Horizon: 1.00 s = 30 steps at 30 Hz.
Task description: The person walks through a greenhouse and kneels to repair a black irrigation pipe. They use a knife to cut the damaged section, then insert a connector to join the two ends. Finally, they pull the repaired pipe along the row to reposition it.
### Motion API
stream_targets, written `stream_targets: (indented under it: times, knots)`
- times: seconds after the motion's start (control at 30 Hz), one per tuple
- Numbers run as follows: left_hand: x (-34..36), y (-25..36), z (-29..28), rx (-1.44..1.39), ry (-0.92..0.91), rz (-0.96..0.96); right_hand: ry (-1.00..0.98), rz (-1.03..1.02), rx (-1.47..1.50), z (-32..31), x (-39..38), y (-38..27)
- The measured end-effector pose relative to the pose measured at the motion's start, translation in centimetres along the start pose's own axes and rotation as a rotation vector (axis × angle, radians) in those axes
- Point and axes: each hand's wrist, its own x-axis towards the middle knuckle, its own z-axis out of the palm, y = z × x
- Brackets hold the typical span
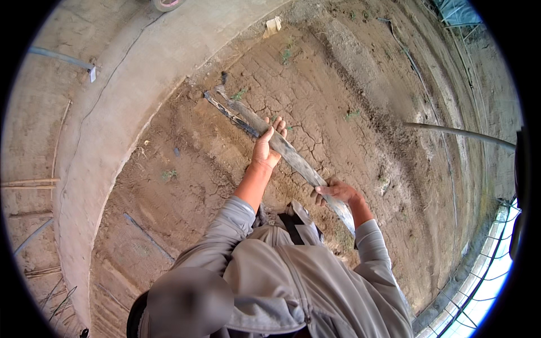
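Observation:
A long, flat, weathered grey strip (pixel 301 163), like a thin board, slants from upper left to lower right in front of me. My left hand (pixel 267 149) holds it from beneath, palm up, with the thumb at its edge and the fingertips showing past its far side. Nearer its lower right end, my right hand (pixel 341 191) grips it, thumb on top and fingers partly hidden underneath. Beyond my left hand, a darker strip (pixel 231 115) with black and pale patches runs beside the grey one; whether the two touch, I cannot tell.
Cracked brown soil (pixel 310 135) with small green plants lies below. A pale concrete path (pixel 152 73) curves along the left, with a thin cable on it. At the right, a grey pipe (pixel 462 131) juts inward. A dark thin stick (pixel 147 235) lies at lower left.

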Motion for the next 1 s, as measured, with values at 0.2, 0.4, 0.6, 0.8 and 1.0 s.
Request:
stream_targets:
  times: [0.2, 0.4, 0.6, 0.8, 1.0]
  knots:
    - [5.0, 10.9, 2.3, 0.008, -0.264, 0.076, 0.102, -0.062, -0.068, 3.6, 7.4, -11.5]
    - [6.3, 16.2, 3.5, 0.172, -0.341, -0.005, 0.099, -0.093, 0.014, 2.7, 10.8, -11.8]
    - [8.7, 22.2, 3.6, 0.171, 0.035, -0.08, 0.086, -0.015, -0.12, 2.1, 12.2, -13.6]
    - [14.8, 29.3, 2.8, 0.389, 0.076, -0.138, 0.095, 0.155, 0.01, 3.9, 16.3, -17.3]
    - [17.8, 33.3, 8.4, 0.585, -0.076, -0.282, 0.135, 0.082, -0.008, 5.0, 22.6, -22.0]
